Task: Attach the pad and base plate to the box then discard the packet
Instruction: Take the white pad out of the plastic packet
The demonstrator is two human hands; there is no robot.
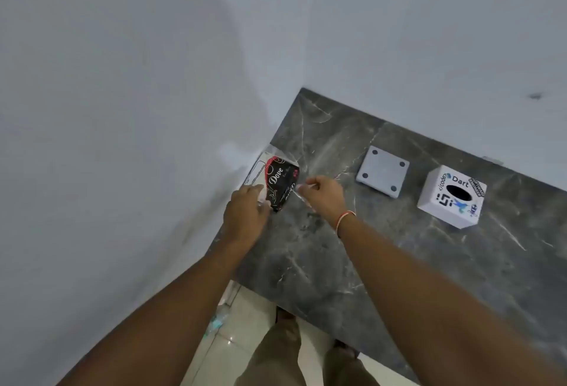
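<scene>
So from where I'm sitting watching the feed: far left of the dark marble counter (pixel 322 247), tucked into the corner by the wall (pixel 122 109), is the packet (pixel 280 181), a black and red Dove-printed pouch with what looks like a clear or white sleeve around it. The left hand (pixel 245 214) is clamped on its near left corner, fingers closed over the edge. The right hand (pixel 325 197) is pinched shut on the right side, seemingly on a bit of clear film, though it's too blurry to say exactly what it's got.

My read is that the packet's being opened to get the pad out. It looks light and crinkly, probably slick, so I'd hold it right at the edges and pull apart gently, or it'll slip or rip unevenly.

Further right, the grey base plate (pixel 382 172) lies flat with four dark holes at its corners. Looks stiff, so I'd grab it by the sides. Right of that, apart from it, sits the white box (pixel 451 197) covered in stickers, a dark oval opening on top. Likely light, so brace it when pressing anything on.
</scene>
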